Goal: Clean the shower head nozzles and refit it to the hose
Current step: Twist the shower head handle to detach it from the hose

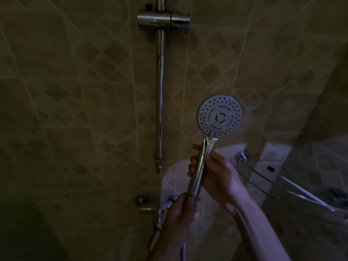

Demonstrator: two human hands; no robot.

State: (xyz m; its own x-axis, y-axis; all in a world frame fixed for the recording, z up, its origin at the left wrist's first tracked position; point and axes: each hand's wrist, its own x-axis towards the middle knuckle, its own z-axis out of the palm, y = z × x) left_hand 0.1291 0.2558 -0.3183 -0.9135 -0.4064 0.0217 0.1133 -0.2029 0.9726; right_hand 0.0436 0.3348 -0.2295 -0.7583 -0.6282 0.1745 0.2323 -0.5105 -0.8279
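Observation:
A chrome hand shower head (pixel 220 116) is held upright, its round grey nozzle face turned toward me. My right hand (pixel 216 170) grips the middle of its chrome handle, fingers wrapped around from behind. My left hand (pixel 180 208) is curled around the bottom end of the handle, where the hose joint sits hidden under its fingers. A short stretch of the metal hose (pixel 183 250) hangs down below my left wrist. The scene is dim.
A vertical chrome slide rail (pixel 160 95) with an empty holder bracket (pixel 162 21) runs up the tiled wall. The mixer tap (pixel 160 208) sits low behind my left hand. A glass corner shelf with a chrome rail (pixel 278 182) juts out at the right.

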